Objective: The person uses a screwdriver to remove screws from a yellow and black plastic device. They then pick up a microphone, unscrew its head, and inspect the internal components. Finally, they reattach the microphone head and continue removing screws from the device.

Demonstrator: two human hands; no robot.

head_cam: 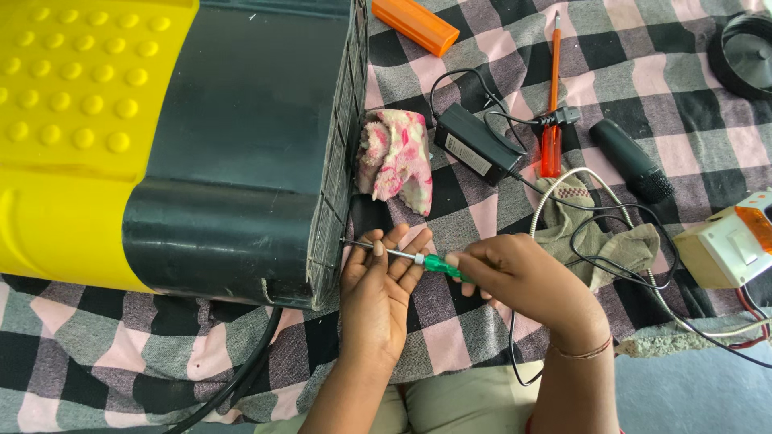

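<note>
Screwdriver lies nine-to-three, tip at grille; right hand grips handle, left hand's fingers steady shaft.

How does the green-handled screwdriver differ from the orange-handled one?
The green screwdriver is held in the right hand, its shaft steadied by the left hand and its tip at the black grille; the orange screwdriver lies untouched on the checked cloth. The green one lies crosswise, the orange one points away. The orange one looks longer. Both have translucent handles.
</note>
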